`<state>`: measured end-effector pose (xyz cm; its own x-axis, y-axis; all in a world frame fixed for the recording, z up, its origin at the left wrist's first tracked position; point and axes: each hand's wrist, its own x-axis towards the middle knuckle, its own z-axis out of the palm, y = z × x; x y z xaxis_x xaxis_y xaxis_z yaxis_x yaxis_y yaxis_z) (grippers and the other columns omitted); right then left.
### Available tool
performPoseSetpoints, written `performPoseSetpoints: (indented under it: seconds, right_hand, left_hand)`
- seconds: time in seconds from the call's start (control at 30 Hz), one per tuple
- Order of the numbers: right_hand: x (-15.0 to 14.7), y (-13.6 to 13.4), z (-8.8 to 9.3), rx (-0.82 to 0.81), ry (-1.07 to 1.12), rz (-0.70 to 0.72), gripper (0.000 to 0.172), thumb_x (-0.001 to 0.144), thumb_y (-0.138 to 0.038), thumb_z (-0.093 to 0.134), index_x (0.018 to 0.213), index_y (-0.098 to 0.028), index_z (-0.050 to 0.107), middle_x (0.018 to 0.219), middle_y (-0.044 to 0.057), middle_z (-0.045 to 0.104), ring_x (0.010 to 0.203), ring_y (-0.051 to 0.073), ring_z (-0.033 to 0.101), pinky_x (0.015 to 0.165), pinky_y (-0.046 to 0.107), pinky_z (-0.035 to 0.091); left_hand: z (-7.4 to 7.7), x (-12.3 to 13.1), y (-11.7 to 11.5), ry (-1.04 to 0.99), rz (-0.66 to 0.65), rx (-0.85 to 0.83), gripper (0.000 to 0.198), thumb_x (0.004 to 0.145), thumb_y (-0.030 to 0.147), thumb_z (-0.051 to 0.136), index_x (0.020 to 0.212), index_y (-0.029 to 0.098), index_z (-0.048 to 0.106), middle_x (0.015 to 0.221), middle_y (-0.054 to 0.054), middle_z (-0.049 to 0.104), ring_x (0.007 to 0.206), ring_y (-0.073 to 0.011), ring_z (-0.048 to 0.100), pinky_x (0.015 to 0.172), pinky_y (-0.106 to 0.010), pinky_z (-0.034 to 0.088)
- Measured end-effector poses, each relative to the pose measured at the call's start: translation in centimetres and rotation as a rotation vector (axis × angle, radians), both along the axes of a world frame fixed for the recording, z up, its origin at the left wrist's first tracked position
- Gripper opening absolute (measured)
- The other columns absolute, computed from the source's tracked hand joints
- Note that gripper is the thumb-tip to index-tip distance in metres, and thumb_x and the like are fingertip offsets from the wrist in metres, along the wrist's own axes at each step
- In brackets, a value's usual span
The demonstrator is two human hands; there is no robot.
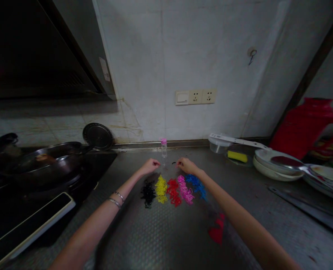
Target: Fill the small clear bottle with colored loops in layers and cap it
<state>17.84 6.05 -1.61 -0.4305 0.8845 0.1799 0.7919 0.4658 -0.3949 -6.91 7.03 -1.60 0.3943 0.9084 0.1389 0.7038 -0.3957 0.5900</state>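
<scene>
My left hand point(151, 165) is closed in a pinch above the counter; anything between its fingertips is too small to make out. Opposite it, my right hand point(186, 165) is also pinched, with a tiny dark strand point(174, 162) just beside its fingertips. Whether the fingers touch that strand is unclear. A small clear bottle with a pink cap point(163, 148) stands upright behind the hands. Nearer to me lie piles of small loops like rubber bands: black point(148, 193), yellow point(161, 189), red point(174, 192), pink point(185, 190) and blue point(196, 185), the blue one partly behind my right forearm.
On the left are a pan point(46, 161) on the dark stove and a white-edged phone-like slab point(32, 227). To the right stand a plastic tub point(218, 145), a yellow sponge point(237, 156), stacked bowls point(277, 168) and a red jug point(303, 125). A knife-like blade point(304, 208) lies at right.
</scene>
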Motion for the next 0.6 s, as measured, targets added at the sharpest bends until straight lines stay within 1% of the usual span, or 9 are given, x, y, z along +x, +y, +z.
performPoseSetpoints:
  seconds: [0.07,0.13,0.23,0.3,0.37,0.43,0.53,0.6]
  right_hand:
    - [0.8,-1.2,0.0,-0.007,0.035,0.050,0.018,0.075,-0.017,0.050,0.079,-0.015,0.067,0.080,0.006,0.066,0.073,0.014,0.058,0.063,0.019,0.039]
    - [1.3,-2.5,0.1,-0.015,0.060,0.103,0.016,0.074,-0.018,0.053,0.076,-0.015,0.068,0.078,0.005,0.065,0.071,0.013,0.058,0.062,0.019,0.039]
    - [1.9,-4.0,0.5,-0.031,0.078,0.187,0.016,0.073,-0.017,0.054,0.079,-0.016,0.069,0.079,0.004,0.066,0.071,0.013,0.057,0.064,0.020,0.040]
    - [2.3,-4.6,0.9,-0.039,0.087,0.216,0.019,0.074,-0.017,0.053,0.083,-0.017,0.070,0.081,0.004,0.066,0.072,0.013,0.057,0.066,0.020,0.040]
    - [2.8,-4.9,1.3,-0.038,0.093,0.194,0.020,0.076,-0.019,0.052,0.086,-0.018,0.069,0.083,0.004,0.066,0.073,0.013,0.057,0.067,0.021,0.040]
    - [3.6,-5.2,1.4,-0.038,0.093,0.137,0.021,0.077,-0.021,0.051,0.087,-0.019,0.069,0.084,0.004,0.066,0.073,0.013,0.056,0.068,0.021,0.041]
    - [4.8,-5.5,1.4,-0.055,0.085,0.078,0.021,0.078,-0.024,0.052,0.088,-0.018,0.069,0.085,0.005,0.065,0.074,0.014,0.056,0.068,0.022,0.041]
    - [5.5,-5.7,1.3,-0.057,0.074,0.072,0.021,0.078,-0.024,0.051,0.087,-0.018,0.069,0.084,0.004,0.065,0.073,0.014,0.056,0.068,0.022,0.041]
  left_hand:
    - [-0.3,1.1,0.8,0.038,-0.004,0.019,0.030,0.068,0.015,0.046,0.086,0.007,0.069,0.078,-0.007,0.069,0.070,-0.0149,0.058,0.064,-0.023,0.042]
    - [-0.6,2.5,1.3,0.111,-0.010,0.046,0.028,0.069,0.014,0.046,0.085,0.009,0.069,0.077,-0.005,0.068,0.069,-0.0140,0.058,0.063,-0.021,0.042]
    - [-1.1,4.6,1.8,0.225,0.007,0.079,0.025,0.072,0.018,0.048,0.084,0.012,0.068,0.076,-0.005,0.067,0.069,-0.0137,0.058,0.064,-0.022,0.042]
    - [-1.5,6.0,1.8,0.260,0.036,0.096,0.024,0.074,0.023,0.049,0.085,0.013,0.067,0.079,-0.007,0.066,0.072,-0.0154,0.058,0.067,-0.023,0.042]
    - [-1.7,7.1,1.8,0.277,0.064,0.118,0.024,0.077,0.027,0.049,0.087,0.014,0.066,0.085,-0.010,0.065,0.078,-0.0179,0.059,0.070,-0.026,0.042]
    - [-1.9,8.1,1.8,0.296,0.088,0.136,0.025,0.078,0.028,0.049,0.090,0.013,0.065,0.091,-0.013,0.064,0.084,-0.0202,0.058,0.073,-0.028,0.042]
    - [-1.9,9.1,1.9,0.315,0.118,0.148,0.024,0.080,0.024,0.047,0.091,0.012,0.064,0.097,-0.015,0.062,0.088,-0.0212,0.058,0.076,-0.030,0.042]
    - [-1.9,9.5,2.0,0.320,0.127,0.147,0.022,0.080,0.020,0.045,0.088,0.010,0.064,0.096,-0.015,0.061,0.088,-0.0203,0.057,0.077,-0.029,0.042]
